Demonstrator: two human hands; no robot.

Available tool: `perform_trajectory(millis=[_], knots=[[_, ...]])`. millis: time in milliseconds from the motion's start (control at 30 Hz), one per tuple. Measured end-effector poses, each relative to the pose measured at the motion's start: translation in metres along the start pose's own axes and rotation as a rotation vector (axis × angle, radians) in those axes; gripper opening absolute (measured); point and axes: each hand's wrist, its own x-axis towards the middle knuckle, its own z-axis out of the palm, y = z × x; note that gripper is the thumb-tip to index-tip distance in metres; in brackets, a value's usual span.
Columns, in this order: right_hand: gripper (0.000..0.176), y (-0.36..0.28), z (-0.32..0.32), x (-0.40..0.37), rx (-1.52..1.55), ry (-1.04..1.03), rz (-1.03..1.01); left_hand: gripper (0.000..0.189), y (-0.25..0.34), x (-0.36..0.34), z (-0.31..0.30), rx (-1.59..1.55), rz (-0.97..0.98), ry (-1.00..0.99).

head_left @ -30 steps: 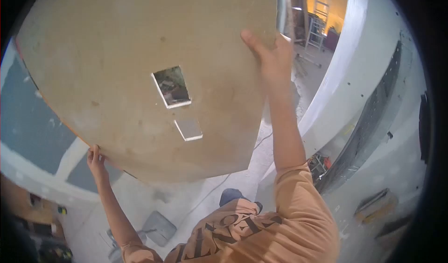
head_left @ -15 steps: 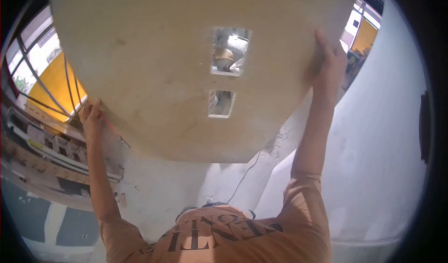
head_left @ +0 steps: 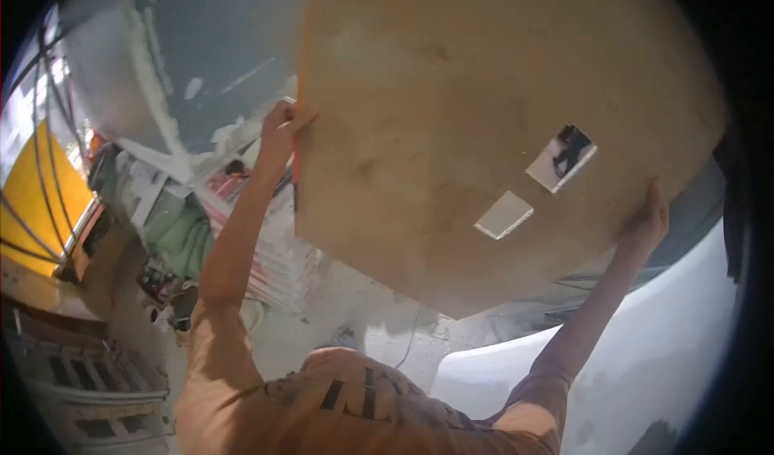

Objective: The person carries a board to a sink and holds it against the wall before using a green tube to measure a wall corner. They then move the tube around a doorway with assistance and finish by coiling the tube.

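A large flat tan board (head_left: 419, 132) with two rectangular cut-outs fills the upper middle and right of the head view. My left hand (head_left: 282, 131) grips its left edge, thumb lying on the near face and fingers behind. On the lower right edge my right hand (head_left: 647, 219) holds the board, its thumb against the near face and the other fingers mostly hidden behind. The board is raised in front of me and tilted, its lower corner pointing down. Light and some dark shape show through the cut-outs.
Stacked red-and-white sacks (head_left: 278, 253) and a green bundle (head_left: 181, 233) lie to the left. A wooden pallet-like frame (head_left: 97, 382) is at lower left, a yellow panel (head_left: 44, 197) beyond. A white curved surface (head_left: 645, 326) stands at right, a grey wall (head_left: 226, 35) behind.
The view has turned, bringing the sacks and grey wall into sight. The board now sits further right and is rotated in view, with both hands still holding its edges.
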Motion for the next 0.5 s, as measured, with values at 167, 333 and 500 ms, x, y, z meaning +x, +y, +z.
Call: perform_trajectory(millis=[167,333,500], knots=[[0.061,0.057,-0.087,0.107,-0.269,0.145,-0.002,0.026,-0.064,0.113,0.247,-0.161,-0.048,-0.354],[0.054,0.026,-0.054,0.170,-0.469,0.294,-0.142,0.032,-0.104,0.213,0.369,-0.218,-0.141,-0.463],[0.046,0.033,-0.107,0.178,-0.644,0.238,-0.285,0.035,-0.092,0.223,0.406,-0.313,-0.013,-0.566]])
